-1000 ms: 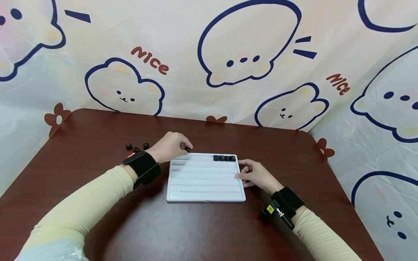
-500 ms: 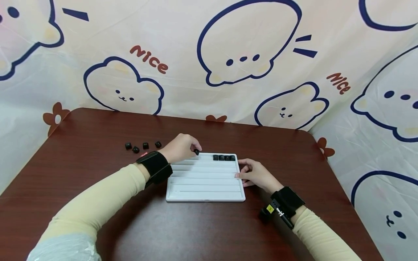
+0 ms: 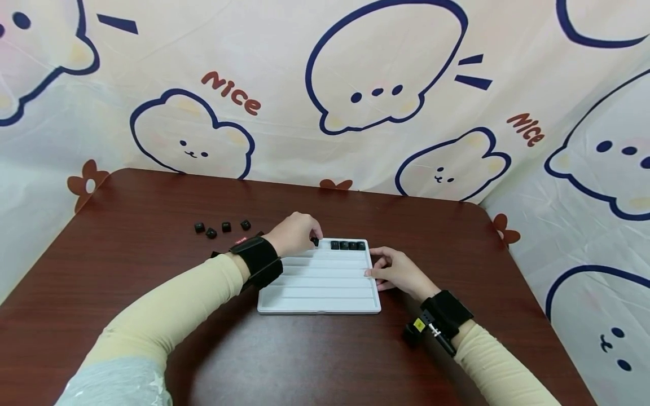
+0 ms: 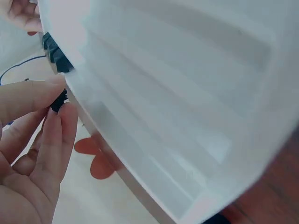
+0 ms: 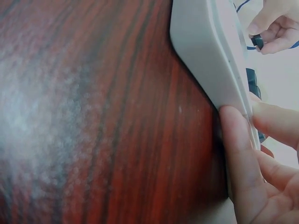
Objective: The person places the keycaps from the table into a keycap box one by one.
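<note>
A white tray [image 3: 320, 307] with long parallel ridges lies on the table. Black keycaps [image 3: 347, 245] stand in a row at its far right corner. Between thumb and fingertips my left hand [image 3: 293, 234] pinches another small black keycap [image 4: 58, 100], over the tray's far edge, just left of that row. A small gap separates it from the row in the left wrist view. My right hand [image 3: 401, 274] grips the tray's right edge, with a fingertip against its outer side wall in the right wrist view.
Several loose black keycaps [image 3: 226, 226] lie on the brown table [image 3: 315, 361], left of the tray. Some dark pieces are partly hidden behind the left wrist strap [image 3: 259, 259]. A patterned cloth [image 3: 284, 84] hangs behind the table.
My left hand has moved right along the tray's far edge with the keycap, closer to the row. The right hand keeps its place on the tray.
</note>
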`<control>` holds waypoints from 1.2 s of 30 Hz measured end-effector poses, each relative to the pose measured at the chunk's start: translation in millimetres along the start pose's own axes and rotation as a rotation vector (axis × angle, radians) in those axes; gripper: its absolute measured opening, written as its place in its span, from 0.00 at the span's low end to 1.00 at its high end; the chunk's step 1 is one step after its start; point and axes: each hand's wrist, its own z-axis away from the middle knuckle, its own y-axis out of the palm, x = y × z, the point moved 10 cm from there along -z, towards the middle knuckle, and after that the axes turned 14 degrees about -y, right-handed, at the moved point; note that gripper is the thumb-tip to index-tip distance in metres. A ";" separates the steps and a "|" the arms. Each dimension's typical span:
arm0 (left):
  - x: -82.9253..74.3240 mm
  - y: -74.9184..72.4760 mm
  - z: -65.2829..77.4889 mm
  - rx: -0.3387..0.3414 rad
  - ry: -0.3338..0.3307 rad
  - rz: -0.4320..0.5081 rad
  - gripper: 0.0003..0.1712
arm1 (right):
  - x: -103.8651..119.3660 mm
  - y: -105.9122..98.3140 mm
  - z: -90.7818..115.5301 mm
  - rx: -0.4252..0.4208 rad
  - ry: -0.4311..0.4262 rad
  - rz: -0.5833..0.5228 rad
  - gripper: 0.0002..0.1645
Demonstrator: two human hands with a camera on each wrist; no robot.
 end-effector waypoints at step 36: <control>-20.4 24.0 -14.1 -0.022 -0.010 -0.063 0.14 | -3.6 0.7 -2.1 0.007 -0.002 -0.009 0.36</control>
